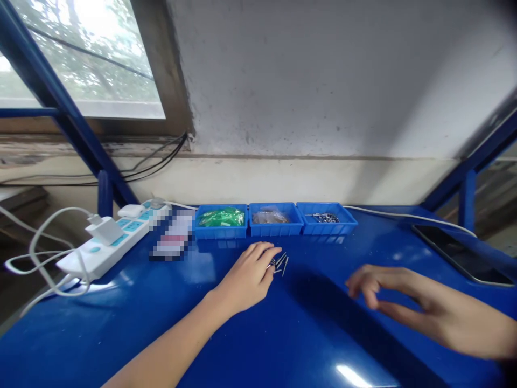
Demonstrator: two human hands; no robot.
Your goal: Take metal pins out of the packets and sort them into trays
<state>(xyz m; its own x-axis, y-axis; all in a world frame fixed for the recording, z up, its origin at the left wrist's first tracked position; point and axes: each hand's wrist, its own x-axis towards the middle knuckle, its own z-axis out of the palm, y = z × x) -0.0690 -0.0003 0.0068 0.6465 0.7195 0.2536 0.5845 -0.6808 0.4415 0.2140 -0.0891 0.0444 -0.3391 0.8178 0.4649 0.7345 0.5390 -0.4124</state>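
A: Small metal pins (285, 266), where?
B: Loose pile on the tabletop (258, 345), mid-width, nearer the far edge than the near one. Left hand (248, 277) bent over them, partly hiding the pile.

A: Fingers?
B: Left: thumb and forefinger around the pile's near side; cannot tell if they pinch any. Right hand (436, 307), toward the right edge: fingers curled, blurred; nothing seen in it, contact between tips unclear.

A: Handling?
B: Judged light, stiff, hard to break. Slim, likely slick, apt to roll on gloss paint. Best hold: fingertips across mid-shaft.

A: Materials?
B: Pins silvery, straight, fanned out. Tabletop smooth blue, reflective. Three ribbed blue bins in a row along the far edge: left bin (222, 233) with crinkly green packets (222, 216), middle bin (277, 230) with clear film bags, right bin (327, 229) with more metal pieces. Dark, glassy phone (460, 256) flat by the right edge.
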